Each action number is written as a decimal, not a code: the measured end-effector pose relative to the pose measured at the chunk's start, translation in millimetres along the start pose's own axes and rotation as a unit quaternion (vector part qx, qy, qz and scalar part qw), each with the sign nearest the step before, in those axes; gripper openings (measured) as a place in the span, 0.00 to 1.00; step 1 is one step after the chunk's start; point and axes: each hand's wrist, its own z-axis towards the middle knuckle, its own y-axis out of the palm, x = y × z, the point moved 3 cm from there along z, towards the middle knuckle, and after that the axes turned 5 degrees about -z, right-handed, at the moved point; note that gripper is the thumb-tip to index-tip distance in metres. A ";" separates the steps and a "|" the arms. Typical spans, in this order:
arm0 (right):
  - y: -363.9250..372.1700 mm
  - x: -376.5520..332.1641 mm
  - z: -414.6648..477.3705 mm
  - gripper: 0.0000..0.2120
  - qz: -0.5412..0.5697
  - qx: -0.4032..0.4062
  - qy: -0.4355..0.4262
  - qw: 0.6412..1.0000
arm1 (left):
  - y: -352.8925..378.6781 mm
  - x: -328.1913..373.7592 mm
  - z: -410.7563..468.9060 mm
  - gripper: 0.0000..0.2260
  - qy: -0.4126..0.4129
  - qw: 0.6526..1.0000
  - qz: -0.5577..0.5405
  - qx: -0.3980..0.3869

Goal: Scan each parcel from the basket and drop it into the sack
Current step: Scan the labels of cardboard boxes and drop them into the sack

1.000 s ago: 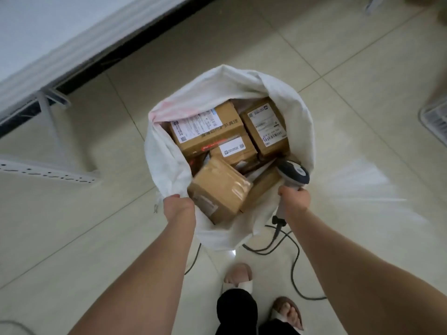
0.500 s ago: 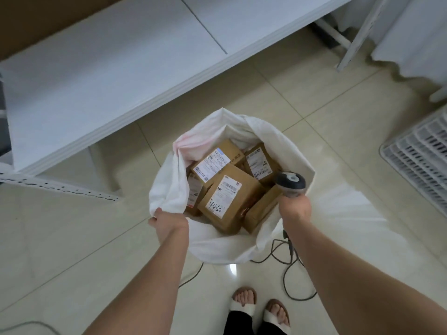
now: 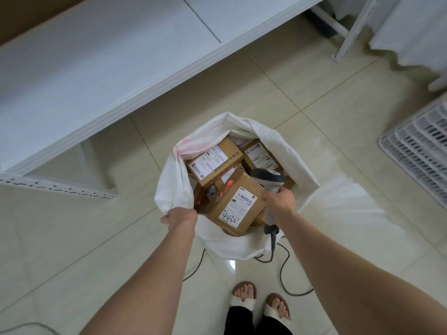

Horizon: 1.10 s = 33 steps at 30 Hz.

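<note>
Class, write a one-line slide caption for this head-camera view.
Left hand grips the rim of the white sack; right hand holds a scanner over parcels inside.

At frame centre a sack [image 3: 169, 189] stands open on the tiled floor [image 3: 72, 238], holding cardboard parcels. The left grip [image 3: 180, 217] clutches its near rim. The right grip [image 3: 279, 201] holds a scanner [image 3: 267, 178] above the top parcel [image 3: 238, 204], labelled "4432". A basket [image 3: 418, 160] sits at the right edge.

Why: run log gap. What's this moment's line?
left hand: grips sack rim | right hand: holds scanner | parcels: in sack
</note>
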 end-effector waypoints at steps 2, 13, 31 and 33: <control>8.7 2.8 12.7 0.06 -0.002 -0.031 0.001 1.000 | -0.7 -1.4 2.6 0.17 0.022 0.997 -0.069 0.030; 126.2 18.3 59.8 0.09 -0.031 -0.132 -0.035 0.990 | 11.5 -27.9 92.7 0.27 0.166 0.983 0.074 -0.003; 132.6 17.3 51.9 0.07 -0.040 -0.108 -0.012 0.993 | 3.7 11.7 84.4 0.26 0.170 0.968 0.180 -0.040; 119.8 12.1 44.6 0.06 -0.036 -0.110 -0.006 0.993 | 7.3 17.3 71.5 0.25 0.175 0.966 0.184 -0.056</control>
